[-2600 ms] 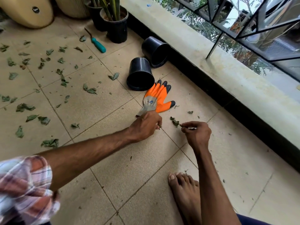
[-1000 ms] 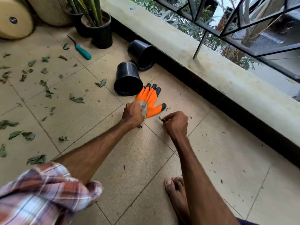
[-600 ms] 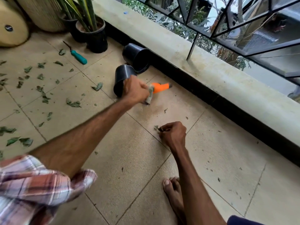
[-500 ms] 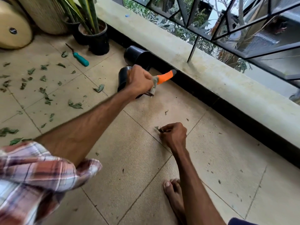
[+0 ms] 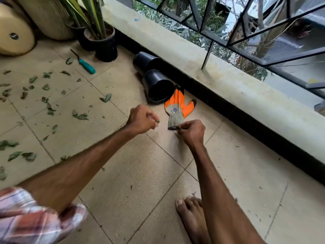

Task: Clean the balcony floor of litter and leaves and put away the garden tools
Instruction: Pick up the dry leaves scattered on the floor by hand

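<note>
The orange glove [image 5: 179, 106] lies flat on the tiled floor [image 5: 140, 173], close to the dark foot of the ledge [image 5: 228, 81]. Its fingers point at a black pot [image 5: 158, 87] lying on its side and touching the glove's fingertips. A second black pot [image 5: 146, 61] lies just behind that one, farther from the glove.

The right hand [image 5: 191, 131] is at the grey cuff end of the glove. Its fingers are curled and pinch a small dark bit [image 5: 171, 128] right at the edge of the cuff. I cannot tell if the bit touches the cuff.

The left hand [image 5: 141, 118] is just beside the glove, on the side away from the ledge. Its fingers are curled too, and they pinch a little green bit [image 5: 157, 121].

Lots of green leaves [image 5: 80, 116] lie on the floor well away from the glove, past the left hand. The garden tool [image 5: 86, 65] with the blue-green handle lies far from the glove, beyond the pots, near a tall plant pot [image 5: 103, 43].

A bare foot [image 5: 190, 213] rests on the floor on the near side of the glove, and a checked sleeve [image 5: 35, 221] shows at the bottom corner.
</note>
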